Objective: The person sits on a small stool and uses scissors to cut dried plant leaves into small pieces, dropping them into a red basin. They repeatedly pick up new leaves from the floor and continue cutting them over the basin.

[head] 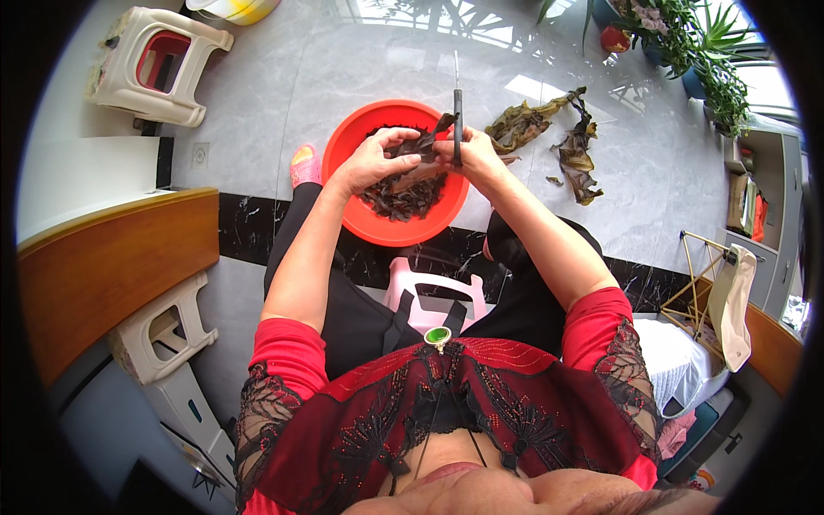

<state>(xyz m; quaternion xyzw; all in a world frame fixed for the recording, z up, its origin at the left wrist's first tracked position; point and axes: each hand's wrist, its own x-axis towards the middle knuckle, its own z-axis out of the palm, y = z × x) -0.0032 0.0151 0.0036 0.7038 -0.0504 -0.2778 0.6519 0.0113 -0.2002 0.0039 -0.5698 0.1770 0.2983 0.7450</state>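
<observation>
A red plastic basin (399,237) stands on the floor between my feet, with many dark, dried-looking leaf pieces (402,203) inside. My left hand (376,161) is over the basin, its thumb and fingertips apart beside a dark leaf strip (425,145). I cannot see a firm hold there. At the basin's right side, my right hand (476,151) grips a black-handled cutting tool (458,122), seen edge-on, its thin blade pointing away from me. The fingertips of that hand touch the dark strip. Whether the tool is scissors or a knife is unclear.
Large crumpled brownish leaves (524,125) and a darker one (577,161) lie on the tiles to the right. A pink plastic stool (434,283) is between my legs. A cream stool (193,58) stands far left. Potted plants (698,58) line the far right.
</observation>
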